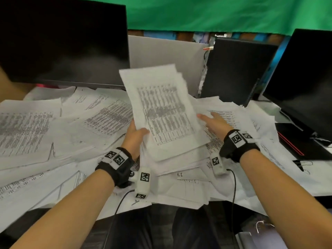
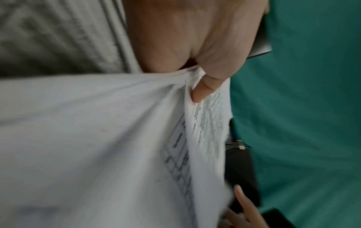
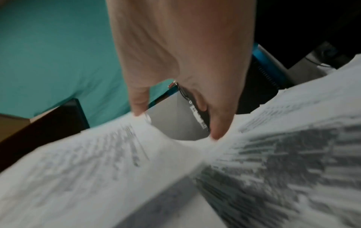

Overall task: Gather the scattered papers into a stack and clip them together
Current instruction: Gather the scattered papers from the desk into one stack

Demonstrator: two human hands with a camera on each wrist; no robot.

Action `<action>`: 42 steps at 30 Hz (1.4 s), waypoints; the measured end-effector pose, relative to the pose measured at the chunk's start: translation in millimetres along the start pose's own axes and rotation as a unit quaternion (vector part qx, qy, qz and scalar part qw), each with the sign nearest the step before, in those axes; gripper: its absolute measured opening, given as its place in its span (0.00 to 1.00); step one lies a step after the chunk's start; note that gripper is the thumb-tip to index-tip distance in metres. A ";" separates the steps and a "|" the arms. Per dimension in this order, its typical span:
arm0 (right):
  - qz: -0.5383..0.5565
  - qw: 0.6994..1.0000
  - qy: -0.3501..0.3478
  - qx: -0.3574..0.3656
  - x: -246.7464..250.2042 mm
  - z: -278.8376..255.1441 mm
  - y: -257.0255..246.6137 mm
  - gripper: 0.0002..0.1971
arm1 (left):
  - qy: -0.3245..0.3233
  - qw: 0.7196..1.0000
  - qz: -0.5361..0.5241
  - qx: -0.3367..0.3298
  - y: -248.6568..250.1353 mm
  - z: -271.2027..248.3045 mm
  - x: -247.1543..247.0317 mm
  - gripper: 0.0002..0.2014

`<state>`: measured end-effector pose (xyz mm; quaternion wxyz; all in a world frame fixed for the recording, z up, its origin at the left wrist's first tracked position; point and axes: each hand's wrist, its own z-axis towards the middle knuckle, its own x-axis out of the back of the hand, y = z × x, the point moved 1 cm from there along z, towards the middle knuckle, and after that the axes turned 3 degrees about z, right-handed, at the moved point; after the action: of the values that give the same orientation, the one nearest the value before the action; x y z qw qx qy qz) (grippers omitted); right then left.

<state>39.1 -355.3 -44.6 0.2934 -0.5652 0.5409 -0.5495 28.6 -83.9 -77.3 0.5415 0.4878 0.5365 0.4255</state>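
Note:
A bundle of printed sheets is raised at a tilt over the middle of the desk. My left hand grips its lower left corner, thumb on the top page; the left wrist view shows the thumb pressed into the papers. My right hand is beside the bundle's right edge with fingers stretched out, its fingertips touching paper. Loose printed pages cover the desk all around. A black binder clip lies on the sheets at the far right.
A dark monitor stands at the back left, a black computer tower behind the papers, and another monitor at the right. A black notebook with a red stripe lies at the right. Cables trail from my wrists.

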 end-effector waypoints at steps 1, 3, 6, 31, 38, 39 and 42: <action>0.044 0.997 -0.057 -0.004 0.0 -2.5 -5.9 0.41 | -0.010 1.000 0.011 -0.022 12.5 -2.8 -2.7 0.27; 0.125 0.981 -0.145 0.022 -4.8 -15.0 -21.4 0.27 | -0.026 0.997 0.038 -0.067 37.6 -6.3 -7.4 0.26; 0.187 0.965 -0.138 0.123 -17.4 -27.9 -52.1 0.29 | -0.027 0.980 0.105 -0.168 77.2 -11.8 -12.9 0.18; 0.160 0.976 -0.130 0.073 -96.4 -18.6 -20.8 0.48 | -0.191 0.852 0.481 0.078 42.2 38.9 62.9 0.26; 0.248 0.962 -0.051 0.105 -94.8 -18.9 -36.1 0.27 | 0.108 0.976 0.184 -0.050 30.5 47.8 58.9 0.20; 0.259 0.960 -0.057 0.090 -93.5 -16.5 -36.3 0.24 | 0.129 0.967 0.214 -0.053 30.9 49.2 57.8 0.16; 0.231 0.970 -0.070 0.036 -98.5 13.6 -19.0 0.29 | 0.058 0.933 0.356 0.002 22.5 56.1 53.6 0.11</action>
<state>76.0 -262.3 -59.9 0.4694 -0.4508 0.6152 -0.4449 89.2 -31.6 -67.0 0.3211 0.6228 0.3588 0.6167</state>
